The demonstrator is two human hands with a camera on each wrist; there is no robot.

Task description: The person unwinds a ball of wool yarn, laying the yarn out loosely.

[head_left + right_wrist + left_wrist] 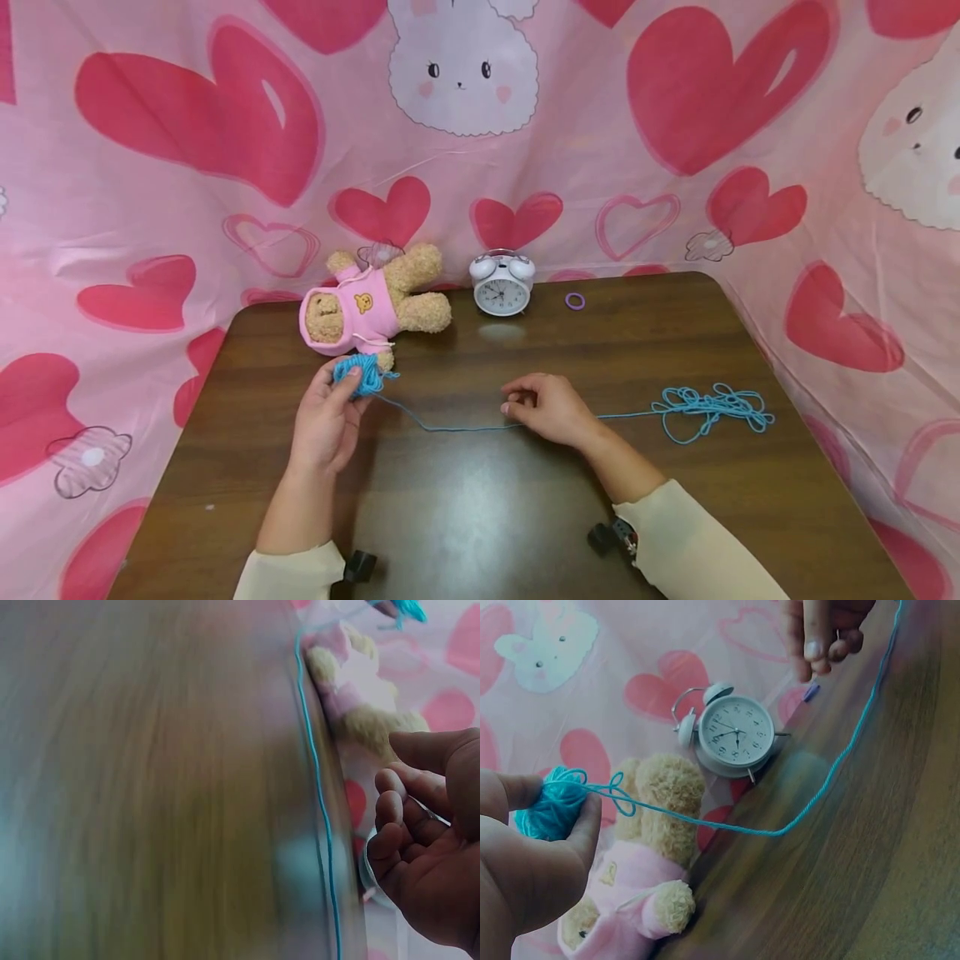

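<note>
Yarn (362, 372) wound into a blue ball is being pinched in a person's left hand (324, 425), beside a pink-hooded teddy bear (371, 310). The right hand (552, 409) is hovering, empty and loosely curled, above the trailing strand (459, 429), which is running to a loose tangle (717, 407). Behind, a white alarm clock (502, 293) and purple ring (567, 304) are sitting on the wooden table (457, 525).

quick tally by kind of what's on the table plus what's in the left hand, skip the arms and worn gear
Stuffed bear: 1
Alarm clock: 1
Purple ring: 1
Blue yarn: 1, counting the bundle in the left hand and the loose loops as one, since a strand appears to join them
Total: 4
</note>
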